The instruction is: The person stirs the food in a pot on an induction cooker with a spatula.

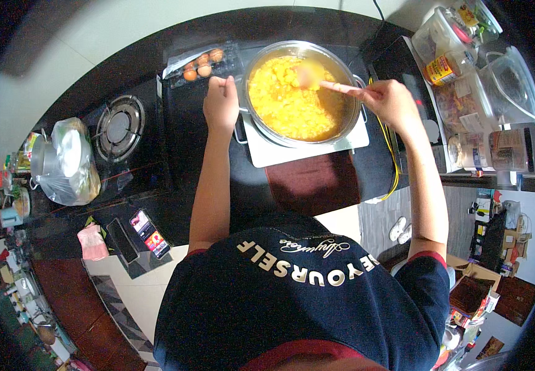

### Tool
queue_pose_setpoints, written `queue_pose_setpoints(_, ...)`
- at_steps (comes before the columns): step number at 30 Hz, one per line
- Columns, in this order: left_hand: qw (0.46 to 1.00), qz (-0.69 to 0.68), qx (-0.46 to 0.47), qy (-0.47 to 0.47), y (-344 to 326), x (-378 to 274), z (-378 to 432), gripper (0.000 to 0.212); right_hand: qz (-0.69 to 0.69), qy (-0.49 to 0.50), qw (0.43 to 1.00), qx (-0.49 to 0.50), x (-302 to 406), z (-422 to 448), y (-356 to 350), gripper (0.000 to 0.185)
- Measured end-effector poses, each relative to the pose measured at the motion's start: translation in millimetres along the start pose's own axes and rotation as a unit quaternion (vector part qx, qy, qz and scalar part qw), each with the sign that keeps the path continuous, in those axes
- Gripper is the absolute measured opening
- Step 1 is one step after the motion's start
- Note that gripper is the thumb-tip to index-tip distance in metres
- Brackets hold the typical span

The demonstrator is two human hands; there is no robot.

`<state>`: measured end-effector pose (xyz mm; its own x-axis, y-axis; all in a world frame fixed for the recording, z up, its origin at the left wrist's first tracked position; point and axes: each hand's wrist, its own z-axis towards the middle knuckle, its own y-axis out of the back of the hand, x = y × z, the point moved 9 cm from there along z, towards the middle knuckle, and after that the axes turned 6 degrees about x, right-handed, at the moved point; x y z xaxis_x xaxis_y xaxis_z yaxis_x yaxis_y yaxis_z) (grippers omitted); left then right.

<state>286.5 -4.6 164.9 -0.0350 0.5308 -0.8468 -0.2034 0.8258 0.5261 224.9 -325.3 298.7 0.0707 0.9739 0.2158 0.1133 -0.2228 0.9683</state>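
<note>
A round metal pot stands on a white portable stove and holds chunky yellow food in some liquid. My right hand grips the handle of a spatula at the pot's right side; its blurred head is over the food near the back. At the pot's left side is my left hand, its fingers curled close to the looped side handle. Whether it grips that handle or a cloth cannot be seen. Brown eggs lie in a clear plastic tray just behind my left hand.
On the left are a gas burner, a plastic bag by a metal pot, two phones and a pink cloth. To the right, plastic containers and a labelled bottle crowd a raised surface. A yellow cable runs down beside the stove.
</note>
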Motion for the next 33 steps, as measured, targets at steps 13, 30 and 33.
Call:
queue_pose_setpoints(13,1.000,-0.007,0.005,0.008,-3.1,-1.0,1.0,0.026,-0.134,0.153,0.979,-0.028,26.5,42.9,-36.5,0.022)
queue_pose_setpoints(30,1.000,-0.020,0.003,0.009,-3.5,2.7,1.0,0.027,0.336,0.075,0.918,0.196,16.6,5.9,-104.3,0.029)
queue_pose_setpoints(33,0.999,-0.034,0.000,0.011,-2.4,2.0,-1.6,0.026,0.402,-0.074,0.893,0.189,-1.3,1.0,-102.3,0.029)
